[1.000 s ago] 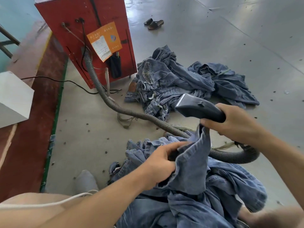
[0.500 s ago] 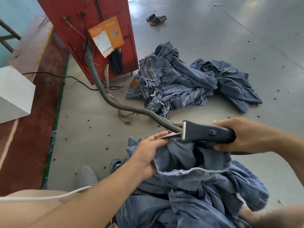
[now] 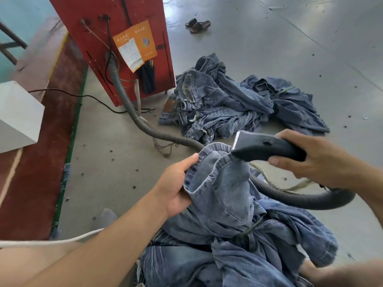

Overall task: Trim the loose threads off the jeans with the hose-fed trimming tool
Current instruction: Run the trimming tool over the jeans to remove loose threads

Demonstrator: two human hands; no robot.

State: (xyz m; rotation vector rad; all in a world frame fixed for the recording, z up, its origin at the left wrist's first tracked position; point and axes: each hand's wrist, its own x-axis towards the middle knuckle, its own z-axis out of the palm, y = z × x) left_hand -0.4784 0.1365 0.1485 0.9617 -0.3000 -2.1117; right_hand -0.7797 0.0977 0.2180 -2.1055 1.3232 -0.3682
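Observation:
A pair of blue jeans (image 3: 228, 206) lies bunched in my lap. My left hand (image 3: 176, 185) grips its hemmed edge and holds it up, the hem arching over toward the tool. My right hand (image 3: 317, 160) grips the black trimming tool (image 3: 267, 148) by its handle, the silver blade end pointing left and hovering just above the raised hem. A ribbed grey hose (image 3: 149, 131) runs from the tool's rear, loops under my right wrist, passes behind the jeans and crosses the floor to the red machine (image 3: 116, 21).
A heap of other blue jeans (image 3: 238, 104) lies on the grey concrete floor beyond my hands. A white box (image 3: 18, 114) sits at left on a red strip. Sandals (image 3: 198, 24) lie far back. Black cable (image 3: 83, 96) trails from the machine.
My left hand has shifted its hold to the rounded hem and raised it. The tool has tilted, its blade end lifted up and to the right.

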